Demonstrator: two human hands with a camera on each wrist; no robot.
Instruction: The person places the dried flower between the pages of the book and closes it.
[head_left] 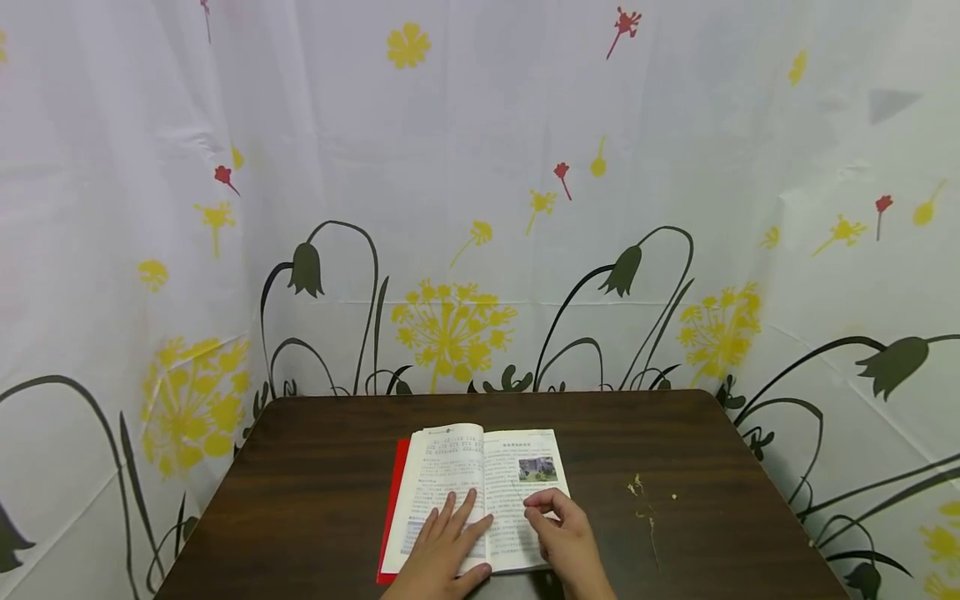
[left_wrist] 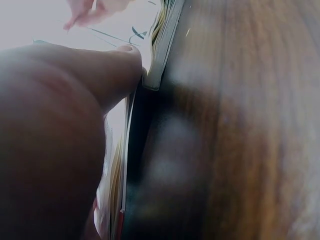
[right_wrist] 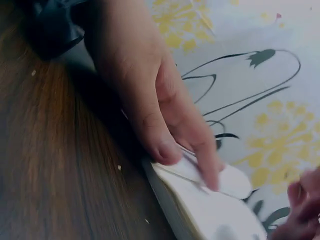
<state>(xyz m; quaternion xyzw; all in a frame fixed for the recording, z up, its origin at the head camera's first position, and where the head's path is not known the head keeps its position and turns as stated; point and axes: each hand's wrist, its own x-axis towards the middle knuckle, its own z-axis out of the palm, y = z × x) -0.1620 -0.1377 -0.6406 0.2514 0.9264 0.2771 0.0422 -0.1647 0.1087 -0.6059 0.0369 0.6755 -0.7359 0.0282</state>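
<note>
An open book point(head_left: 517, 533) lies on the dark wooden table, printed pages up, with a small colour picture point(head_left: 537, 469) on its right page. My left hand point(head_left: 444, 546) rests spread on the left page, its thumb reaching across the gutter near the lower edge. Over the right page, my right hand point(head_left: 561, 533) has thumb and forefinger brought close together, pinching what looks like a thin dried stem; a faint strand shows at the fingertips. The right wrist view has this hand point(right_wrist: 155, 110) low above the page edge. Thumb and page glare hide parts of the left wrist view.
Dried thin plant sprigs point(head_left: 651, 525) lie on the table point(head_left: 720, 467) right of the book, with a small pale crumb point(head_left: 674, 497) beside them. Something red point(head_left: 393, 517) sticks out under the book's left side. A flower-printed curtain point(head_left: 480, 183) hangs behind the table.
</note>
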